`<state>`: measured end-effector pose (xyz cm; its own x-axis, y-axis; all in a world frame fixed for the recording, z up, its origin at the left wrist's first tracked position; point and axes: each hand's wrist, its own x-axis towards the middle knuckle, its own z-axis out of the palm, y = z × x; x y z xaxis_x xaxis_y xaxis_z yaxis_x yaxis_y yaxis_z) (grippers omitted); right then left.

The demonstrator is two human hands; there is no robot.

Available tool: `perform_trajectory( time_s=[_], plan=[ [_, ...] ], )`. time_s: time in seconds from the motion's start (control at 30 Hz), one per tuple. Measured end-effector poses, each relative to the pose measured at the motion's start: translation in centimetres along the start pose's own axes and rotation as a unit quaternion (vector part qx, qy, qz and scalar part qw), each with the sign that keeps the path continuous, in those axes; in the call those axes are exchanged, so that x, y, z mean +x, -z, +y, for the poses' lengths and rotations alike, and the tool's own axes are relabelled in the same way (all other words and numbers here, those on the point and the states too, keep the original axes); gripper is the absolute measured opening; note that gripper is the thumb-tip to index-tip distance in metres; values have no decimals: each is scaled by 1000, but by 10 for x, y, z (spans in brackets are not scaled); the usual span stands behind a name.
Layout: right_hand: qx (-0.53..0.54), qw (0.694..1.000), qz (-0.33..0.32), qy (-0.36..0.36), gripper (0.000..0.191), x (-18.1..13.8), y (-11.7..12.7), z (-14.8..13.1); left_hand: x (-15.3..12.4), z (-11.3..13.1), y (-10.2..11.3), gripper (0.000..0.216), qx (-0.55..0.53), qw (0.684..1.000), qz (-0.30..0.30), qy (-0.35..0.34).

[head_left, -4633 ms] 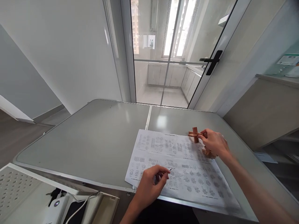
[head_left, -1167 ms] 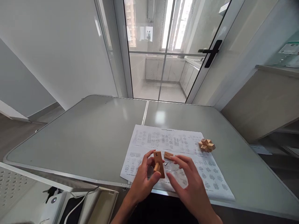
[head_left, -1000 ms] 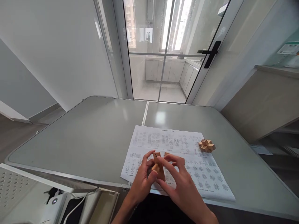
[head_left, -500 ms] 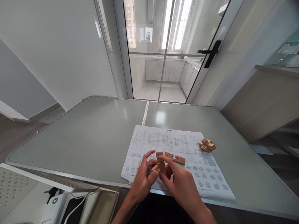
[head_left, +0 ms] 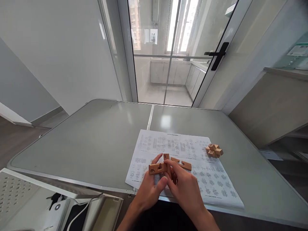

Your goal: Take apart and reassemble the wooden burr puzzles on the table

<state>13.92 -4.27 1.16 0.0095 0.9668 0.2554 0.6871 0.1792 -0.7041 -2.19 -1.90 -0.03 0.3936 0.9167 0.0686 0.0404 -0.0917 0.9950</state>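
Low over a printed sheet [head_left: 211,186], two notched wooden puzzle pieces cross each other between my hands. One puzzle piece marked with a number [head_left: 154,169] lies sideways, its slot facing up, with my left hand [head_left: 148,194] closed around it from below. The other, an upright puzzle piece marked 2 [head_left: 166,156], is pinched by the fingers of my right hand [head_left: 187,187]. The joint between the pieces is partly covered by my fingers. Just beyond my right hand, a notched puzzle piece [head_left: 186,165] rests on the sheet, partly hidden.
An assembled wooden burr puzzle [head_left: 214,150] stands at the sheet's right edge. Under everything is a grey table [head_left: 96,138] with a seam. At lower left, an open drawer [head_left: 29,202] holds a white box, a cable and keys. A glass door [head_left: 168,73] stands behind.
The piece in my left hand has turned from pointing toward me to lying sideways, so its number and slot now show. The upright piece stays in my right hand.
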Motion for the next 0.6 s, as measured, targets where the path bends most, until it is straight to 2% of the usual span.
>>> perform_trajectory(
  time_s=[0.17,0.4,0.6],
  plan=[
    [-14,999,9,31,25,0,-2,-1,3,1,-4,52,-31,997,54,37],
    [-28,999,23,19,27,-3,-3,0,2,2,-6,48,-83,994,57,40],
    [-6,999,-11,49,28,-1,3,5,2,1,-4,47,-102,992,63,46]
  ],
)
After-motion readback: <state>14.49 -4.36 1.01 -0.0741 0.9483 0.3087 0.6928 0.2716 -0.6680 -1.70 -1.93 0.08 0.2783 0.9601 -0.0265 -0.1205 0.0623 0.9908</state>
